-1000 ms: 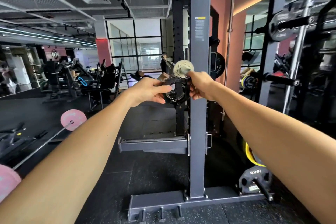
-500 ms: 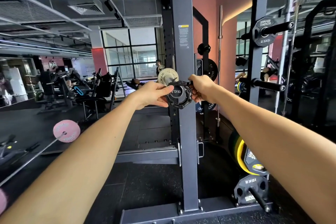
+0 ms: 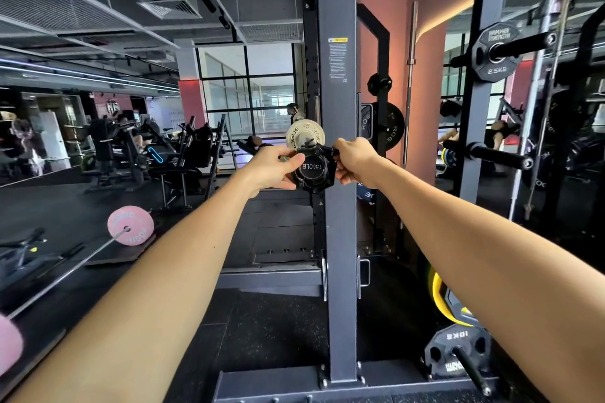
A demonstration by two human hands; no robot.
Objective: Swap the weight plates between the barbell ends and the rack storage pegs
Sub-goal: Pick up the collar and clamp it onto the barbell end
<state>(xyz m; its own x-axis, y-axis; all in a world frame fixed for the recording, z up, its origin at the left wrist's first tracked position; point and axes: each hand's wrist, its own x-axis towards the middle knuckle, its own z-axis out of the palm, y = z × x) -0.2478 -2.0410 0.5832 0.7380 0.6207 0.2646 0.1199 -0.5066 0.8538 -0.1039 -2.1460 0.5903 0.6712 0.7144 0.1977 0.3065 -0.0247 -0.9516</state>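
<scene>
A barbell end points at me in front of the grey rack upright [image 3: 337, 239]. On it sits a black collar clamp [image 3: 316, 172] around a cap marked 1500LB, with a small cream Rogue plate [image 3: 302, 134] just behind. My left hand [image 3: 278, 167] grips the collar's left side, thumb across its front. My right hand [image 3: 352, 160] pinches the collar's lever on the right. A black 2.5 kg plate [image 3: 496, 52] hangs on an upper storage peg at the right. Low at the right, a 10 kg plate [image 3: 455, 350] sits on a bottom peg beside a yellow-rimmed plate [image 3: 440, 301].
A black Rogue plate [image 3: 389, 127] hangs on the rack behind the upright. Another barbell with pink plates [image 3: 131, 226] lies on the floor at the left. An empty peg [image 3: 497, 157] sticks out at the right. Benches and machines stand at the far left.
Both hands have stayed on the collar while my view shifted, so the upright now stands further right. The 1500LB cap has come into sight inside the collar.
</scene>
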